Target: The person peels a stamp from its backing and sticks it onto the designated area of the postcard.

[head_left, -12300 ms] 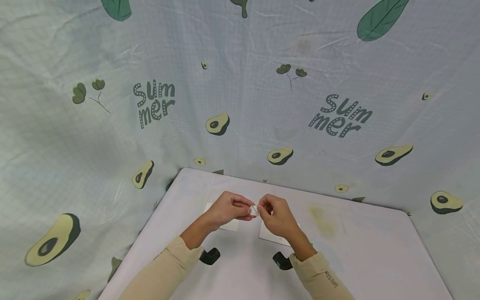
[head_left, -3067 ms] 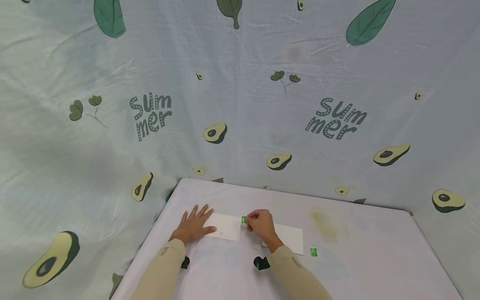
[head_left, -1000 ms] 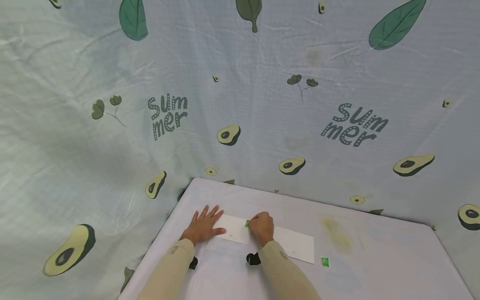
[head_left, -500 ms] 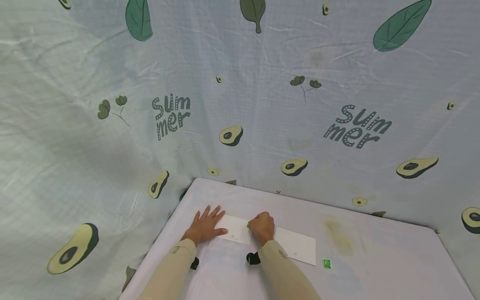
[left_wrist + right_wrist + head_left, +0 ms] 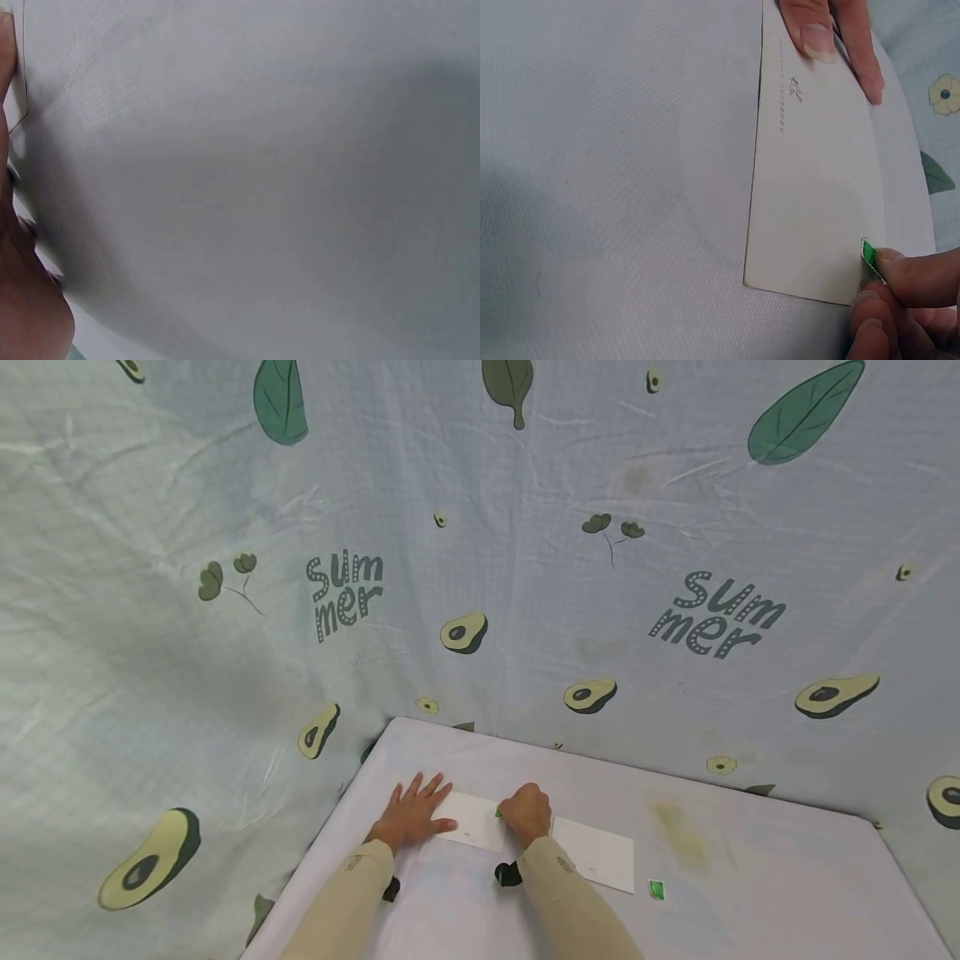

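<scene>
A white card with small print along its lower edge lies on the table. Spread flat over its left end is my left hand, fingers straight, thumb on the card; the left wrist view catches only part of this hand at its edge. At the card's upper right corner my right hand pinches a small green stamp between thumb and fingers. The stamp is tilted, with its near edge lifted, and the fingers cover part of it. Whether its far edge touches the card is hard to tell.
A second white card lies right of my right hand. Beyond it is another green stamp on the white table. A printed curtain rises behind the table. Black wrist devices sit under the sleeves.
Earlier both hands held a small white piece in the air. Since then my left hand has settled on the card, and my right hand has brought the stamp leftward to its corner.
</scene>
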`<state>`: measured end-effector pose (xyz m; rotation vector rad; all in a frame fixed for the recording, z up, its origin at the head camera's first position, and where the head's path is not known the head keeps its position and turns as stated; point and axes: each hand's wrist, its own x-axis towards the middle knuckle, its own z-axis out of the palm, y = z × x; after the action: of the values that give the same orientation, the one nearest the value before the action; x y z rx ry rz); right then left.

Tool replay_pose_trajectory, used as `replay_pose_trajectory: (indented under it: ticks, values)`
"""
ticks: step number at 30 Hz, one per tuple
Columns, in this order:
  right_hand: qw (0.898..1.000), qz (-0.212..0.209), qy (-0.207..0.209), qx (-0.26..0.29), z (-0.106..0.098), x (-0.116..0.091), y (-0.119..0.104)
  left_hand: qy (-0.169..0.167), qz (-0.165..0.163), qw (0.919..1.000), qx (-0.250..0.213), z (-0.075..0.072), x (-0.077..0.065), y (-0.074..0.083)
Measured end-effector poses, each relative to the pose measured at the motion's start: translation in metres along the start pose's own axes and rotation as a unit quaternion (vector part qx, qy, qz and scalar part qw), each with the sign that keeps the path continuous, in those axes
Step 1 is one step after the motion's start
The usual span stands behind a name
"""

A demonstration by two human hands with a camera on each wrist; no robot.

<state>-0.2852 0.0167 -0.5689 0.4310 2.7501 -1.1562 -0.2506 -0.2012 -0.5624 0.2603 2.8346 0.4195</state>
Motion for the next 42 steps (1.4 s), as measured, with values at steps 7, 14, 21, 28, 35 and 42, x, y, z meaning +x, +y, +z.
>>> replay_pose_trajectory:
  ticks: [7,14,21,28,35,42]
  values:
    - [1.000,-0.006,-0.001,-0.007,-0.003,-0.003,-0.002,0.001,-0.003,1.0000,0.002,0.001,0.001,0.000]
    - [0.999,-0.011,0.015,-0.036,-0.002,-0.008,-0.001,0.000,-0.008,0.9999,0.014,0.006,0.005,-0.004]
    - [0.999,0.001,0.018,-0.035,0.000,-0.001,0.004,0.002,-0.010,0.9999,0.014,0.008,0.006,-0.004]
    - [0.999,0.009,0.008,-0.049,0.000,-0.001,0.000,0.001,-0.006,0.9999,0.013,0.005,0.004,-0.003]
    - [0.997,-0.043,-0.019,-0.063,-0.001,-0.001,-0.001,0.008,-0.008,0.9996,0.026,0.000,0.005,-0.006]
    - [0.998,-0.033,-0.001,-0.049,-0.002,0.002,0.009,0.005,0.002,0.9999,0.015,0.003,0.005,-0.004]
